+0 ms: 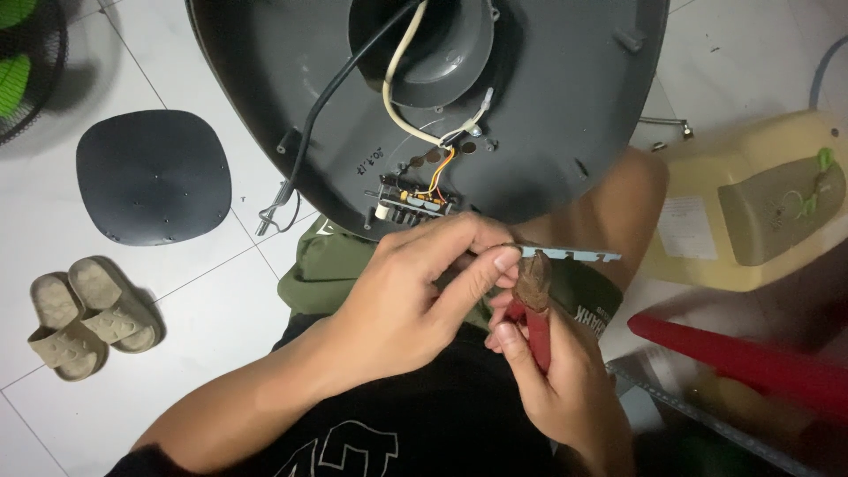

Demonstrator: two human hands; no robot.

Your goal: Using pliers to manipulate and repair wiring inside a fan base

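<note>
Left hand [415, 283] curled, thumb and fingertips pinching the end of a thin pale-blue toothed strip [570, 254]. Right hand [556, 380] closed around the red handles of rusty pliers [534, 305], brown jaws gripping the strip from below. Both held over a lap in olive-green cloth and a black shirt with white print.

Just above, resting against a bare knee: the grey underside of a fan base [565, 106], tilted toward the camera. Near its lower edge, a small circuit board [411, 199] with orange and yellow leads; a white cable [397, 88] and a black cable [327, 106] running up into the central hub.

On the white tiled floor [203, 291], toward its left edge: a flat dark grey cover plate [155, 175], and closer in, a pair of beige slippers [88, 314]. In the upper left corner, a fan grille with green blades [22, 62]. Toward the right edge, a yellow plastic stool [751, 203] carrying a grey-green part; below it, a red tapered piece [733, 353], partly in shadow.
</note>
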